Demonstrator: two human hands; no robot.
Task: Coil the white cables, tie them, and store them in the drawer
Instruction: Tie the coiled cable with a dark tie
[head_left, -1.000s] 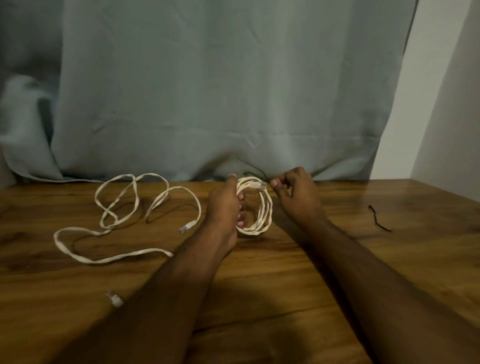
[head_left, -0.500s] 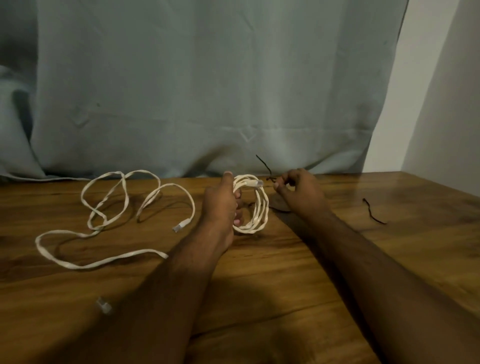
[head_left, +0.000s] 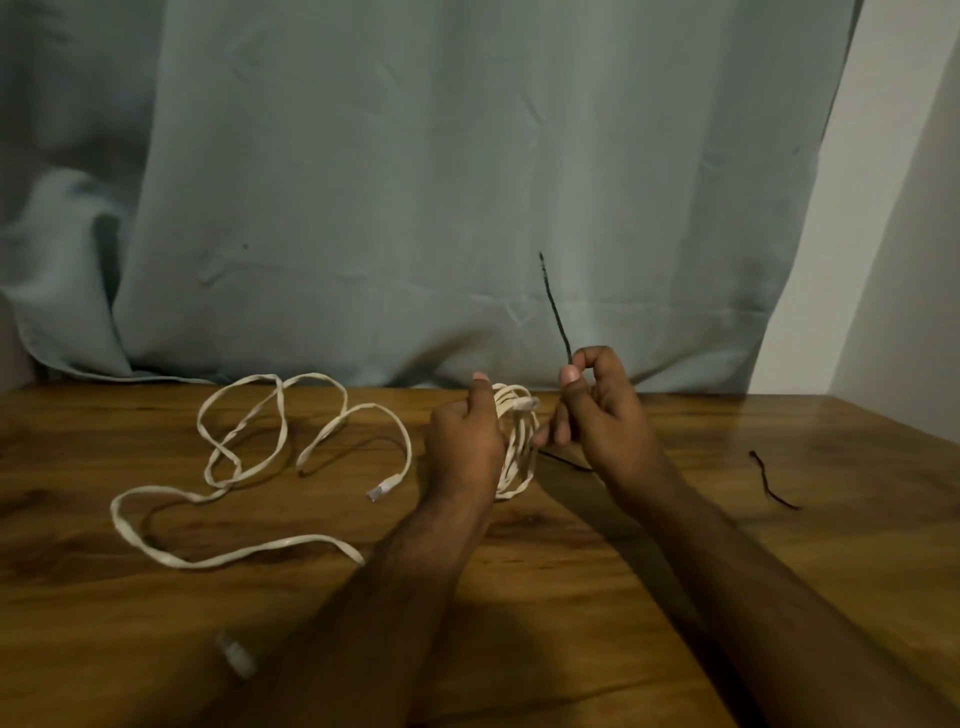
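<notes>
Wooden tabletop (head_left: 545, 597) fills the near view, with a clear cable plug (head_left: 236, 653) lying close at the left. Farther in, a loose white flat cable (head_left: 249, 457) sprawls in loops on the left, its other plug end near the middle. Beside it the left hand (head_left: 467, 447) grips a coiled white cable (head_left: 519, 447), fingers curled round the bundle, which stands on the wood. The right hand (head_left: 602, 415) pinches a black twist tie (head_left: 556, 312) between thumb and forefinger, its end sticking up. A second black tie (head_left: 769, 480) lies well apart at right. Grey-green curtain (head_left: 415, 182) hangs behind.
</notes>
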